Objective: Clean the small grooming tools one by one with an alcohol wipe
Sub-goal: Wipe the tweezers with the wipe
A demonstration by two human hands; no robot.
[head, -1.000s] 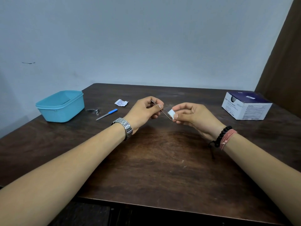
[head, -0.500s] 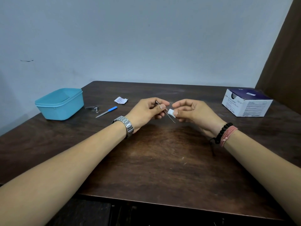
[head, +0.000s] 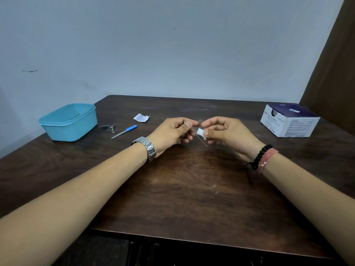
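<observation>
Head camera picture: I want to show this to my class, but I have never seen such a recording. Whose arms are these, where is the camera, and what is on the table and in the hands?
No machine here: the arms belong to a person wearing a camera on the head, which looks forward and down, so you see what they see.

The left hand pinches thin metal tweezers. The right hand pinches a small white wipe against them.

On the dark wooden table lie a blue tub, a nail clipper, a blue-handled nail file and a torn wipe packet, all on the left. A box stands at the far right.
</observation>
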